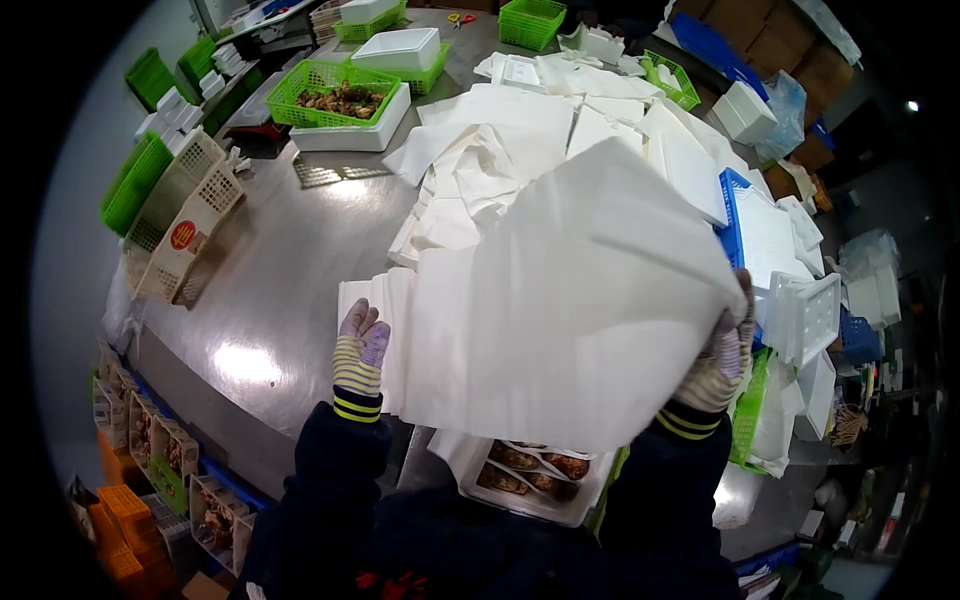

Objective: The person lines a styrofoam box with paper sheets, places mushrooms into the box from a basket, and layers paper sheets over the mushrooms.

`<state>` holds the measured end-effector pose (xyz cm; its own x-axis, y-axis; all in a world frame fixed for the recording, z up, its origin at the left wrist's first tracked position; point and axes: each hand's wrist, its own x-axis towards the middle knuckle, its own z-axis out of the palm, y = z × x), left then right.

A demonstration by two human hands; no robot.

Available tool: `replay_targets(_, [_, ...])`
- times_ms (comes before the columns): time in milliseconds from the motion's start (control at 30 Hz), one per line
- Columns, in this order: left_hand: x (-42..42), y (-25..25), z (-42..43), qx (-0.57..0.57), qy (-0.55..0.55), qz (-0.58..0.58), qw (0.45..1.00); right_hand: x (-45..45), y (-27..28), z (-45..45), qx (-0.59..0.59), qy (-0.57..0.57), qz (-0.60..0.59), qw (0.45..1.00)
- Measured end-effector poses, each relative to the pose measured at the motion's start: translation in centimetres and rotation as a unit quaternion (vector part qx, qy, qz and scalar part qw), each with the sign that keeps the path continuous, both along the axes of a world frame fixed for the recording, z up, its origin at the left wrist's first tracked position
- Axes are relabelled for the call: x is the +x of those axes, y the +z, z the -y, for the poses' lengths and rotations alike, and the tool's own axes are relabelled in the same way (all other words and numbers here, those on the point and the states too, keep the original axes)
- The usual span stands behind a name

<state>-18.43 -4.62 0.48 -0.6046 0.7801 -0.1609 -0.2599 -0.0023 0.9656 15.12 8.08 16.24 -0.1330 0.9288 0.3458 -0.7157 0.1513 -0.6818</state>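
Observation:
A large white paper sheet (560, 300) spans the middle of the view, raised and curved at its right side. My right hand (725, 345), in a knitted glove with a striped cuff, is closed on the sheet's right edge. At the left, my gloved left hand (362, 340) rests with its fingers out beside the edge of a stack of white sheets (393, 300), which lies partly under the raised one. Below the sheet, close to my body, sits a white tray (570, 512) with brown knobby pieces (515, 457) separated by white paper; the sheet hides its far part.
Crumpled white paper (470, 180) and sheets lie across the far table. Further back, a green basket (335, 95) of brown pieces rests on a white foam box (350, 135). A cream crate (190, 225) stands left; a blue crate (732, 215) and foam lids (805, 315) are right.

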Motion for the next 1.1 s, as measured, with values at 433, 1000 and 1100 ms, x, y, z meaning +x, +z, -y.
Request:
replay_targets(433, [11.3,-7.9,-1.9,-0.005,-0.435,0.133,0.891,3.1,-14.6,11.7,0.042,0.429,0.581,0.691])
replay_targets(1000, [11.4,6.6,6.2,-0.048,-0.673,-0.202,0.709,7.3,-14.7,20.3,-0.255,0.428,0.37,0.784])
replay_targets(1100, [12.7,5.5,7.9,-0.094,-0.728,-0.07,0.675,7.0,-12.9,19.4,-0.294,0.415,0.33,0.795])
